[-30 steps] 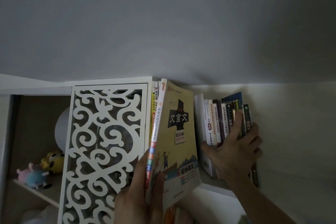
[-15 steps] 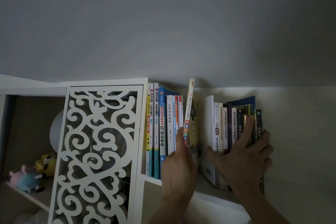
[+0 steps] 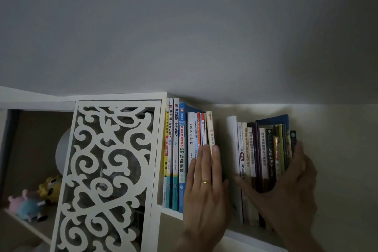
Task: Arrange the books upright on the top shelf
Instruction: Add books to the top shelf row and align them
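Observation:
On the white top shelf (image 3: 171, 215) two groups of books stand upright with a gap between them. The left group (image 3: 181, 153) ends in a cream-spined book (image 3: 210, 129) that stands upright in the row. My left hand (image 3: 204, 188), wearing a ring, lies flat with fingers straight against that book's spine and its neighbours. My right hand (image 3: 286, 186) spans the right group (image 3: 263, 149), thumb at its left side and fingers round its right end against the wall.
A white carved lattice panel (image 3: 110, 174) borders the shelf on the left. Behind it is an open compartment with plush toys (image 3: 34, 202) and a pale round object (image 3: 62, 153). The ceiling (image 3: 184, 26) is close above the books.
The cream-spined book went from held out in my left hand into the row at the left group's right end. My left hand now presses flat on the spines. My right hand stays on the right group.

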A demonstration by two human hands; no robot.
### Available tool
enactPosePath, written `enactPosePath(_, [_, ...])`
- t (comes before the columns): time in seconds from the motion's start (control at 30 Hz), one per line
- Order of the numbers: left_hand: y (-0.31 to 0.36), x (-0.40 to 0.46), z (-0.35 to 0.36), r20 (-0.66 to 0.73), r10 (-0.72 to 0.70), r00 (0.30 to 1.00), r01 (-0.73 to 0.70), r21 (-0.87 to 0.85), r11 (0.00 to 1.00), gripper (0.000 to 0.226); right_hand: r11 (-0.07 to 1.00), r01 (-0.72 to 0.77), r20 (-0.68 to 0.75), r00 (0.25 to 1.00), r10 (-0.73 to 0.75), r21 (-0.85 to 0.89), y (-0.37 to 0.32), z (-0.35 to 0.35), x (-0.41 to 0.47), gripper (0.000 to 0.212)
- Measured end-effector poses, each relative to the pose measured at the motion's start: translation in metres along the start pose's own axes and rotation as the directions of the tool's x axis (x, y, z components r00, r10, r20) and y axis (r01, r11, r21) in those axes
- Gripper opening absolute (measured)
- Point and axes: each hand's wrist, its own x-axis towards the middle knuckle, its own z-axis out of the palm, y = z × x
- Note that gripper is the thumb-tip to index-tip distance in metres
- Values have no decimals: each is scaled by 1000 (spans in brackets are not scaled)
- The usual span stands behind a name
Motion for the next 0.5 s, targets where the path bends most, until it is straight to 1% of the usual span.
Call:
enactPosePath(0.03, [-4, 4, 1, 11, 42, 999, -42, 12, 999, 73, 995, -65, 35, 997, 62, 74, 1, -2, 1, 153])
enactPosePath(0.1, [-14, 11, 7, 38, 75, 996, -76, 46, 996, 73, 956, -208, 123, 975, 185, 206, 3, -3, 2, 153])
enactPosePath(0.13, [-20, 14, 9, 51, 70, 996, -74, 65, 995, 73, 941, -240, 158, 966, 206, 237, 4, -1, 4, 150])
enactPosePath(0.17, [-26, 16, 10, 66, 66, 996, -71, 81, 994, 73, 941, -240, 177, 963, 200, 239, 4, -1, 5, 145])
enactPosePath(0.23, [-35, 19, 14, 74, 84, 994, -90, 95, 991, 75, 953, -216, 168, 969, 182, 211, 3, 1, 4, 134])
enactPosePath(0.33, [-41, 20, 20, 53, 113, 992, -116, 64, 991, 83, 966, -207, 134, 973, 187, 157, -5, 9, -2, 128])
enactPosePath(0.43, [-41, 21, 24, 22, 74, 997, -76, 92, 993, 87, 987, -154, 74, 986, 150, 46, -24, 23, -9, 122])
enactPosePath(0.5, [-37, 18, 21, 29, 51, 998, -53, 103, 993, 86, 990, -137, 84, 987, 140, -42, -33, 29, -12, 118])
